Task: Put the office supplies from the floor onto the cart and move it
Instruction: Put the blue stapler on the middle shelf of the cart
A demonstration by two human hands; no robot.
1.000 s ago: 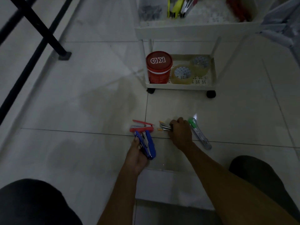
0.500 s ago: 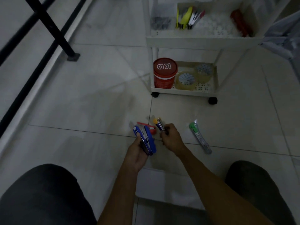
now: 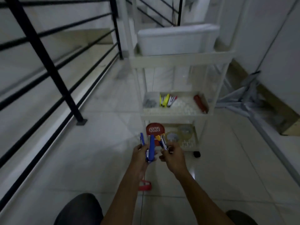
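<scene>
My left hand grips a blue stapler, held up with its jaws spread apart. My right hand holds a few thin pens with orange and dark tips. Both hands hover just in front of the white three-tier cart. A red stapler lies on the tiled floor below my left forearm. The cart's middle shelf carries markers, a pile of clips and a red item. A red tub and tape rolls stand on the lowest shelf.
A black metal railing runs along the left with a post foot on the floor. A folded grey metal frame leans by the right wall. A white bin fills the cart's top tier. My knees show at the bottom edge.
Both hands rose from the floor toward the cart, carrying the blue stapler and the pens. The view tilted up, so the whole cart shows and the green cutter left the frame.
</scene>
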